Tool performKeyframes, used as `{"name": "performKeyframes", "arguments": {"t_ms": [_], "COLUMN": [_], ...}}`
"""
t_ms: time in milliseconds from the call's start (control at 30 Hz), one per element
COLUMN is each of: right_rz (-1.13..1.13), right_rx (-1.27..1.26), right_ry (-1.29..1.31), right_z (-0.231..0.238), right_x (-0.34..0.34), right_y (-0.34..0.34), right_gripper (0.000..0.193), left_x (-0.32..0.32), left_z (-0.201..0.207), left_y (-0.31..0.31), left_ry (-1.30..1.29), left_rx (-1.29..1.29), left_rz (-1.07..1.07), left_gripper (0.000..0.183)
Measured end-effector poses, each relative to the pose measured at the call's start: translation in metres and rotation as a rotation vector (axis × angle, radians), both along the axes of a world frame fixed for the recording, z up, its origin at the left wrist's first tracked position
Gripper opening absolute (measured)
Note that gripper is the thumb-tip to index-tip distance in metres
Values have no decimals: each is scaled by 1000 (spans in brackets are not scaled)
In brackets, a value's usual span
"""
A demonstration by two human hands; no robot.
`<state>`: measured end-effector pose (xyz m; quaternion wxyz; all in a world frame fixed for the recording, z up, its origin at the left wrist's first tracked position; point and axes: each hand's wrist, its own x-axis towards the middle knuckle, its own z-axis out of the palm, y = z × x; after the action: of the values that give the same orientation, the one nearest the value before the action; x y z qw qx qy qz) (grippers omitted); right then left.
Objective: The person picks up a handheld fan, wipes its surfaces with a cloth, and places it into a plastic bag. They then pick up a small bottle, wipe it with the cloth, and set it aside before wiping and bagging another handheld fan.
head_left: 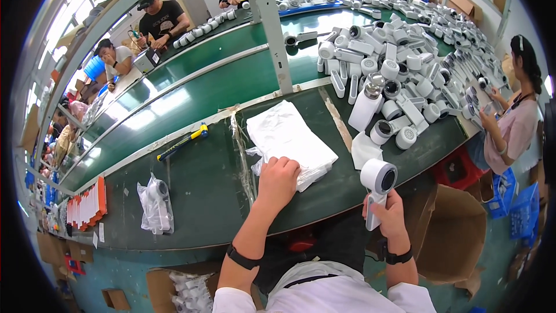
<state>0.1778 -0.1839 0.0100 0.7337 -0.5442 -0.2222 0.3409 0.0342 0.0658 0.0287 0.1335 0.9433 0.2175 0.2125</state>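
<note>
A device (379, 177) stands in the right hand (389, 211), fingers wrapped round its handle, head beyond them. The left hand (278, 182) rests bent fingers on the bags' (292, 139) near edge; whether they pinch one, I cannot tell. The step seems to be singling out a bag; the next move likely calls for parting one layer. Beyond the right fingers: bottle (365, 107), heap (399, 64); left of the left fingers: bagged device (155, 206), hammer (183, 142).
</note>
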Motion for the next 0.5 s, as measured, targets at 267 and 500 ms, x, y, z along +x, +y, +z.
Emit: {"name": "performKeyframes", "arguments": {"t_ms": [267,500], "right_rz": [196,196], "right_rx": [-27,-16], "right_ry": [86,118], "right_z": [9,6], "right_x": [-20,-30], "right_y": [12,14], "right_gripper": [42,42], "left_x": [-1,-2], "left_z": [7,12], "left_y": [-3,-8], "left_ry": [-194,-229], "left_rx": [-337,-345], "left_rz": [-5,-44], "left_gripper": [10,16]}}
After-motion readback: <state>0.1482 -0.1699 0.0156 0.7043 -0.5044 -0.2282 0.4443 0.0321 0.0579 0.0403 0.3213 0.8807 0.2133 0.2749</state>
